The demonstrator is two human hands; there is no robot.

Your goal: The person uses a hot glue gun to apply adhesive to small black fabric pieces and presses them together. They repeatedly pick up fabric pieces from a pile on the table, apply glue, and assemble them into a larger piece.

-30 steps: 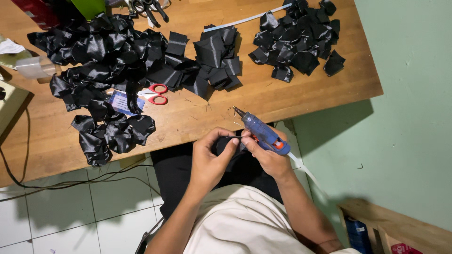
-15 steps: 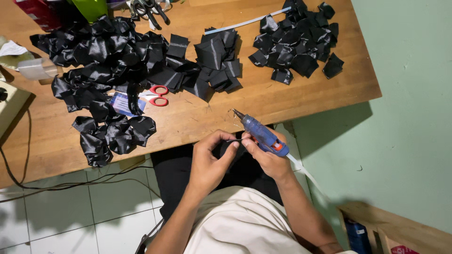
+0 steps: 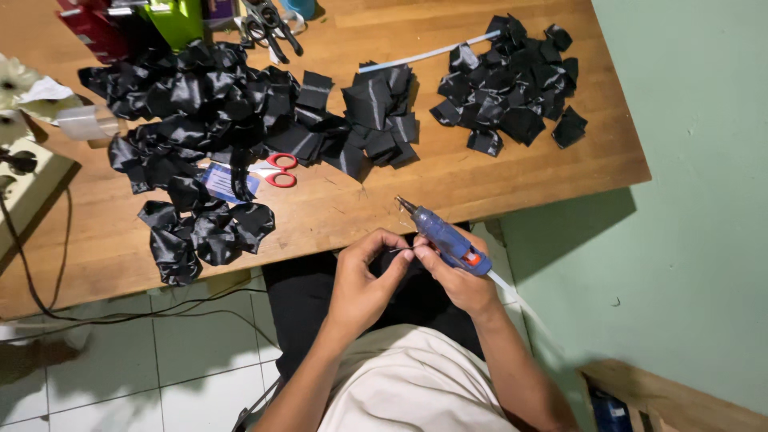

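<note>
The wooden table [image 3: 480, 180] fills the upper part of the head view, its near edge running toward 4 o'clock. Across it, from 10 to 12 o'clock, spreads a big heap of black satin pieces [image 3: 200, 104]. A smaller pile of black squares [image 3: 512, 84] lies at 1 o'clock, a stack of folded squares [image 3: 376, 120] at 12, and a clump of finished black bows [image 3: 200, 232] at 9 o'clock near the table edge. A white strip [image 3: 424, 56] lies between the stack and the pile at 1 o'clock. Red-handled scissors [image 3: 276, 170] rest beside the heap; dark scissors [image 3: 268, 28] sit at 11 o'clock by a green object [image 3: 180, 20].

Below the table edge, at centre, the right hand [image 3: 460, 280] has its grip clamped around a blue glue gun [image 3: 448, 240], nozzle pointing to 10 o'clock over the table edge. The left hand [image 3: 364, 280] sits just beside it at 9 o'clock; its thumb and forefinger are pinched together on something small and dark [image 3: 400, 251], touching the right fingertips. What it is cannot be told.
</note>
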